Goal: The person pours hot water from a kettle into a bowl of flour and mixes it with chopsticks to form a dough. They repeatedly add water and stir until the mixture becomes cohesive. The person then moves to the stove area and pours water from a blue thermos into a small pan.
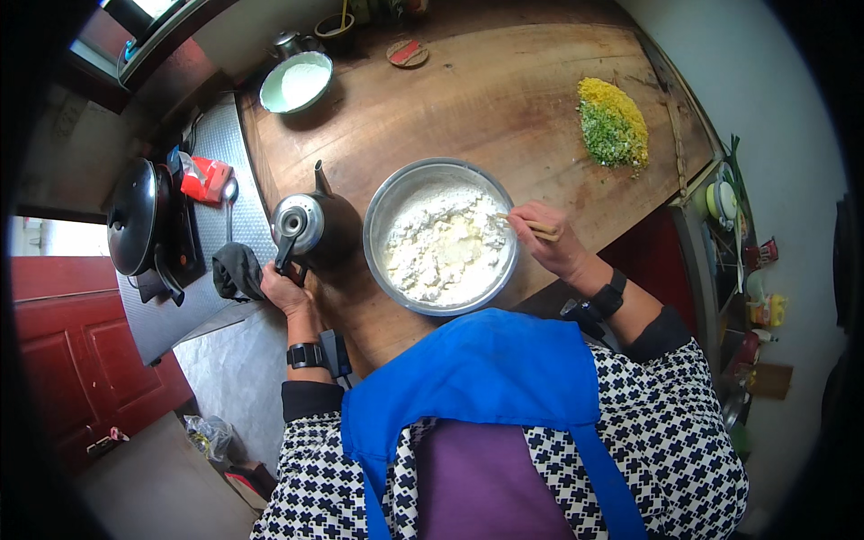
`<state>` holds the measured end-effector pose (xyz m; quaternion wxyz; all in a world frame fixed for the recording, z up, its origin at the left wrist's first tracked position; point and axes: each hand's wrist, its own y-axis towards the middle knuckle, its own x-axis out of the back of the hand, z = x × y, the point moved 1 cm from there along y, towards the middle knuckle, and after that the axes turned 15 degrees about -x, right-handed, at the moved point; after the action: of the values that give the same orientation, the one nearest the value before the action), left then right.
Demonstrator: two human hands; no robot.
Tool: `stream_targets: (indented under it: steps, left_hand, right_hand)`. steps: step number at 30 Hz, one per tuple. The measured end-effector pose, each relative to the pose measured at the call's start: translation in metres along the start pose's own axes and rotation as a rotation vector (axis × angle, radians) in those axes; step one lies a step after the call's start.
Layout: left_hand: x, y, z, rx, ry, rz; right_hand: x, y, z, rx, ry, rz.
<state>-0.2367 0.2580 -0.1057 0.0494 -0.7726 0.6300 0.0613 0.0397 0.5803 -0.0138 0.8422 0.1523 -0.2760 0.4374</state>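
Note:
A metal basin (373, 202) stands on the wooden table before me, with lumpy white flour (442, 250) in it that looks partly wet in the middle. My right hand (548, 237) grips a pair of wooden chopsticks (541, 228) at the basin's right rim, their tips over the flour. At the left, my left hand (285, 287) is closed around the black handle of a dark metal kettle (331, 229). The kettle is beside the basin, its spout pointing away from me. Whether its base rests on the table I cannot tell.
A bowl of white powder (297, 82) sits at the back left. Chopped green and yellow food (613, 125) lies at the right on the wooden table (459, 101). On the metal-topped counter are a lidded black pan (138, 216), a spoon (230, 202), a red packet (206, 179) and a dark cloth (237, 271).

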Motion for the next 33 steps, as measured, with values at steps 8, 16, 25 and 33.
stream_targets:
  steps: [8,16,25,33]
  left_hand:
    - [0.046,-0.066,-0.02,-0.232,0.195,0.283]
    - [0.001,-0.148,0.006,0.49,0.036,0.938]
    - [-0.003,-0.149,0.002,0.543,0.058,0.849]
    - [-0.001,-0.155,0.008,0.533,0.033,0.744]
  right_hand:
    - [-0.032,0.002,-0.021,-0.003,-0.018,0.049]
    - [-0.056,-0.006,-0.019,-0.202,0.269,0.268]
    - [-0.072,-0.006,0.027,0.002,0.336,0.307]
    - [-0.086,-0.014,-0.017,-0.069,0.311,0.424]
